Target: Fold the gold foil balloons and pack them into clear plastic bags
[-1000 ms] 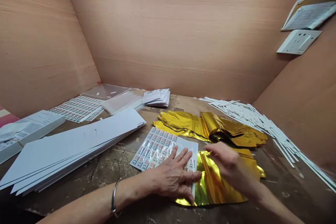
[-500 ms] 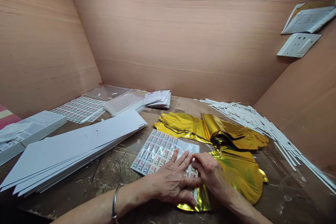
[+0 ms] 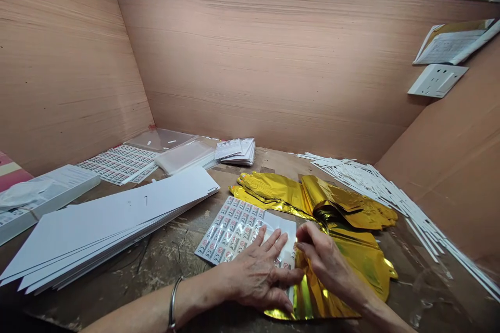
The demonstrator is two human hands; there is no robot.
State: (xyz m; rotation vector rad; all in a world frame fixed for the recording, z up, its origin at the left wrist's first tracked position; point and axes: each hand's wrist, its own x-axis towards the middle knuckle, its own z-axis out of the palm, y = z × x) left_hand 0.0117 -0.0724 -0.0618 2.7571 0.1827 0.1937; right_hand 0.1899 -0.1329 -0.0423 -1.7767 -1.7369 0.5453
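My left hand [image 3: 260, 273] lies flat with its fingers spread on a sheet of small printed stickers [image 3: 230, 231], pressing it down. Part of that sheet is bare white backing near my fingertips. Just past the sheet's right edge, my right hand [image 3: 322, 252] has thumb and forefinger pinched together; whatever is between them is too small to make out. Beneath the sheet's right side and my right hand spreads a flat gold foil balloon [image 3: 361, 257]. Behind it lies a folded pile of more gold foil balloons [image 3: 277, 190].
Long white cards [image 3: 117, 218] are stacked at left, beside a clear plastic box [image 3: 70, 187]. Further back are more sticker sheets [image 3: 121, 164], clear bags [image 3: 185, 156] and printed slips [image 3: 236, 151]. White strips [image 3: 375, 182] lie along the right, under a wall socket [image 3: 437, 80].
My right hand has moved slightly right, off the sticker sheet's edge and over the gold foil. My left hand stays on the sheet. The view has tilted up a little.
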